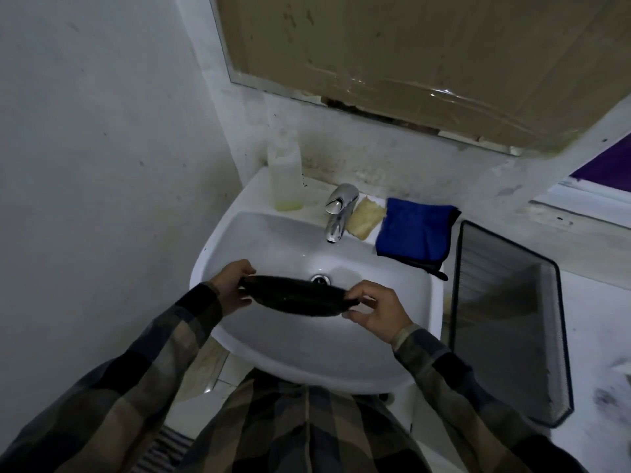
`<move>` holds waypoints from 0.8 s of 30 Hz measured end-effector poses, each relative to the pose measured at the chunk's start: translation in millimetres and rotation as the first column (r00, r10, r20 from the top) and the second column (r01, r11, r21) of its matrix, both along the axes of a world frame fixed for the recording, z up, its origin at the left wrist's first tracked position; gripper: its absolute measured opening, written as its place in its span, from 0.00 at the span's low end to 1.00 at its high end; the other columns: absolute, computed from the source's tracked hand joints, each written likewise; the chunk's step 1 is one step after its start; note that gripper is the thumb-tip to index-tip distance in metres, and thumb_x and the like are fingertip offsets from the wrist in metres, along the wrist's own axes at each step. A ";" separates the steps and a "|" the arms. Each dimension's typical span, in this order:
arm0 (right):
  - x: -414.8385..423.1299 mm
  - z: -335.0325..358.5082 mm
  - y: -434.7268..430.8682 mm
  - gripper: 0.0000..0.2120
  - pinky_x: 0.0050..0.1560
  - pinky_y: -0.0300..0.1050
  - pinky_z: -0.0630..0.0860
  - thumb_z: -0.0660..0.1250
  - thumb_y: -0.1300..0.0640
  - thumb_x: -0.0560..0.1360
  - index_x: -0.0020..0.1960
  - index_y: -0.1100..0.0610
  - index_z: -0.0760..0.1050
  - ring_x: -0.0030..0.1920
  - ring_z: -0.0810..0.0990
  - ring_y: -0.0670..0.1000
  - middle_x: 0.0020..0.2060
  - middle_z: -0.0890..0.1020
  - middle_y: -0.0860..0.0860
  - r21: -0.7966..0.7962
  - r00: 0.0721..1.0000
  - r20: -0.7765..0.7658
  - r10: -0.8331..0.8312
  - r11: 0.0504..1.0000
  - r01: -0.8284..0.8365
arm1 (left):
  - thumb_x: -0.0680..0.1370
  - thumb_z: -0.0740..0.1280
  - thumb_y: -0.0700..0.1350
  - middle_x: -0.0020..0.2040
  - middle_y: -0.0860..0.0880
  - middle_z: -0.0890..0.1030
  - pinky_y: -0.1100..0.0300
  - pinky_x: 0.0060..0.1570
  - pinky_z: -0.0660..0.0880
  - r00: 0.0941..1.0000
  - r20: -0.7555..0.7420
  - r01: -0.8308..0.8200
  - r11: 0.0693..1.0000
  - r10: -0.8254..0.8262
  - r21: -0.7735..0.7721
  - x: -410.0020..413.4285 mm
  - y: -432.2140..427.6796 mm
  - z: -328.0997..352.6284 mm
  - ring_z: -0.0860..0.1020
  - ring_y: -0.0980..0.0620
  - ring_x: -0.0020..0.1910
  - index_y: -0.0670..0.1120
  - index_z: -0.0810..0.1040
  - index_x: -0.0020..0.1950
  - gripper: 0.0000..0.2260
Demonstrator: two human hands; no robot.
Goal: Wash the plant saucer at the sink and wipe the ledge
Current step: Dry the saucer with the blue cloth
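Two hands hold the work in the head view. The left hand (228,288) has its fingers (244,266) curled over the left rim of the plant saucer (293,297). The right hand (375,310) pinches the right rim between thumb and fingers. Neither hand is free. The saucer, dark and shallow, is held roughly level above the basin of the sink (307,363), just in front of the drain (320,278) and short of the tap (338,213) spout. No water stream is visible.

Recommended procedure:
- Release one hand to open the tap and keep the other grip firm on the rim, since a wet saucer is likely to slip.
- Bring the saucer under the spout and tilt it so that soil runs toward the drain, not over the front rim.
- Take the sponge (365,218), which lies just right of the tap beside the blue cloth (415,230), for scrubbing.
- Reserve the cloth for the ledge (580,215).

A bottle (285,175) stands left of the tap. Its contents cannot be identified.
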State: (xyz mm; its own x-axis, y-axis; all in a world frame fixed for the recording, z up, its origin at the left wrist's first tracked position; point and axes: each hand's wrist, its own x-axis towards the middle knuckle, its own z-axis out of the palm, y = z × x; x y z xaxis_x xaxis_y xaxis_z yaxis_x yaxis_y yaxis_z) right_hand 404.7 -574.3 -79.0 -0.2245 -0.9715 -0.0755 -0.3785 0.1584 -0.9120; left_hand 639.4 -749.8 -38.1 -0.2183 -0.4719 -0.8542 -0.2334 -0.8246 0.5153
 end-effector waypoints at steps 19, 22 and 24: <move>-61.6 21.8 25.0 0.26 0.60 0.41 0.67 0.60 0.49 0.68 0.64 0.56 0.73 0.61 0.72 0.55 0.60 0.75 0.55 0.197 0.834 -0.523 0.173 0.977 -0.080 | 0.72 0.56 0.31 0.45 0.43 0.76 0.54 0.42 0.71 0.995 -0.016 0.101 0.988 -0.103 -0.119 3.2 39.0 9.5 0.73 0.44 0.44 0.41 0.75 0.49 0.12; -74.3 17.7 -1.9 0.24 0.62 0.46 0.68 0.67 0.57 0.72 0.67 0.59 0.70 0.63 0.70 0.59 0.63 0.71 0.58 0.235 0.844 -0.537 0.004 0.961 0.145 | 0.74 0.55 0.32 0.46 0.41 0.79 0.52 0.46 0.73 0.993 -0.118 -0.039 0.995 0.028 -0.092 11.6 43.9 14.2 0.76 0.42 0.46 0.38 0.76 0.45 0.11; -83.1 16.5 -22.3 0.28 0.64 0.50 0.68 0.69 0.56 0.72 0.70 0.59 0.66 0.65 0.68 0.61 0.66 0.67 0.60 0.237 0.815 -0.572 -0.088 0.934 0.267 | 0.76 0.56 0.34 0.45 0.41 0.81 0.52 0.45 0.74 0.981 -0.171 -0.104 0.992 0.090 -0.075 16.0 47.9 18.1 0.77 0.42 0.47 0.37 0.77 0.48 0.10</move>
